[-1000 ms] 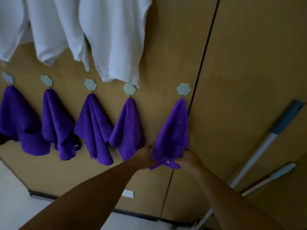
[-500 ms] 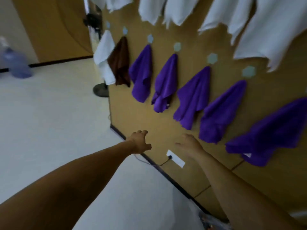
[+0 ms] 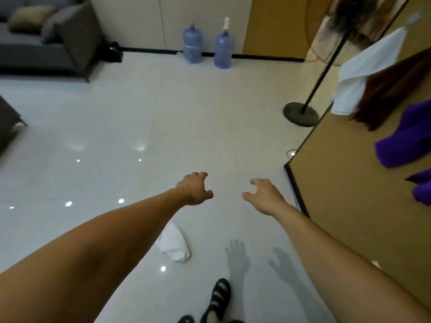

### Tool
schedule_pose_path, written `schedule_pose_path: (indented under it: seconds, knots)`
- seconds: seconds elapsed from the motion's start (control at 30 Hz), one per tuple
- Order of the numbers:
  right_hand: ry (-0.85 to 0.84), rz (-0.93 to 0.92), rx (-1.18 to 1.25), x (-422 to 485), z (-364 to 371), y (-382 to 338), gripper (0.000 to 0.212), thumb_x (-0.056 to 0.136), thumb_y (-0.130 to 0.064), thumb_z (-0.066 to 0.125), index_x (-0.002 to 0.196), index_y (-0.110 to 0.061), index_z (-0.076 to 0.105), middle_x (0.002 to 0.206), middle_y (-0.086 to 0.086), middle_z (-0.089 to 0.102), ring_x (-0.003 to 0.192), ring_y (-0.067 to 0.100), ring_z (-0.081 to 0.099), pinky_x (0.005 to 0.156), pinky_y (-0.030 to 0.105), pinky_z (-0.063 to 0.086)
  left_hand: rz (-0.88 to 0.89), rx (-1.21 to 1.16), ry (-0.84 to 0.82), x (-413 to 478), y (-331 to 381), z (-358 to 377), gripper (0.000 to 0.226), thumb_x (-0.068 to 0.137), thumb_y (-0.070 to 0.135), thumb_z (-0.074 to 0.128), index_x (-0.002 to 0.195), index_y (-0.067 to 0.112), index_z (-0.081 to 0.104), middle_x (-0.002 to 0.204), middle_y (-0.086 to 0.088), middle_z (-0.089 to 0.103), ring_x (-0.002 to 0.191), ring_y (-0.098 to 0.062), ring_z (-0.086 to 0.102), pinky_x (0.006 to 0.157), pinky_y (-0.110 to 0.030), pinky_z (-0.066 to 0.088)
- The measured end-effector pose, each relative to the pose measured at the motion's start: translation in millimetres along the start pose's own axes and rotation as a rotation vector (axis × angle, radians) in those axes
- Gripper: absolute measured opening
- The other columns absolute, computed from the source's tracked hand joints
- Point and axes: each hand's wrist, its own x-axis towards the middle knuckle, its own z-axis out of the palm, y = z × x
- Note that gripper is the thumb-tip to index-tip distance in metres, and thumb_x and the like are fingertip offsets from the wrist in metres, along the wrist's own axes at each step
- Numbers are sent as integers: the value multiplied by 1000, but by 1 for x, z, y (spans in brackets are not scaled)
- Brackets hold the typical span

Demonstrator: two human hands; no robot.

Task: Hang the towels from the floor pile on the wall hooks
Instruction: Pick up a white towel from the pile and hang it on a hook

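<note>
Head view: the left hand (image 3: 194,188) and right hand (image 3: 263,194) hover over the floor (image 3: 140,113), fingers loosely spread, holding nothing. 1 white towel (image 3: 173,243) lies there, partly hidden by the left forearm. Purple towels (image 3: 405,145) on the wall are cut off at the right.

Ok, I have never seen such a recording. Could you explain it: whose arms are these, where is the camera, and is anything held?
There is no machine here. A person wears one wide-angle camera on the head, so you look forward and down along their own arms. The left hand and the right hand reach out over the pale floor with relaxed fingers; both hold nothing. On the floor, partly behind the left forearm, lies a white cloth, probably a towel waiting to be hung. At the right, a white towel, a brown towel and purple towels hang on the wooden wall. Far back stand two water bottles.
</note>
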Motion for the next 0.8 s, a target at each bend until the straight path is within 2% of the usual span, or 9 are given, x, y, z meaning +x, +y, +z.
schedule_pose_path:
  seconds: [0.27,0.5,0.67,0.8]
  knots:
    - [-305,-179,-102,100,137,-59,64,91,-46,56,147,-21,36,151,3,33,133,24,41,102,36,39,-322,-141,-90,18,-135,66,73,86,43,57,148,19,27,151,-6,33,138,-27,32,108,-44,35]
    - [-520,-212,-209,168,331,-22,54,94,-40,51,144,-24,39,143,2,40,126,22,43,99,35,44,-455,-207,-188,77,-256,211,68,88,42,53,147,19,29,151,-4,33,135,-25,35,106,-41,38]
    - [-520,-226,-277,230,490,24,45,96,-35,49,139,-22,46,133,5,48,119,24,47,92,35,45,-512,-272,-215,133,-340,349,65,89,39,53,146,18,30,150,-4,34,135,-24,35,106,-40,37]
    - [-498,-233,-349,268,601,56,40,96,-32,49,134,-20,49,129,5,49,118,25,47,91,36,46,-547,-336,-167,178,-388,440,61,90,37,54,144,17,35,148,-5,37,132,-25,39,105,-39,37]
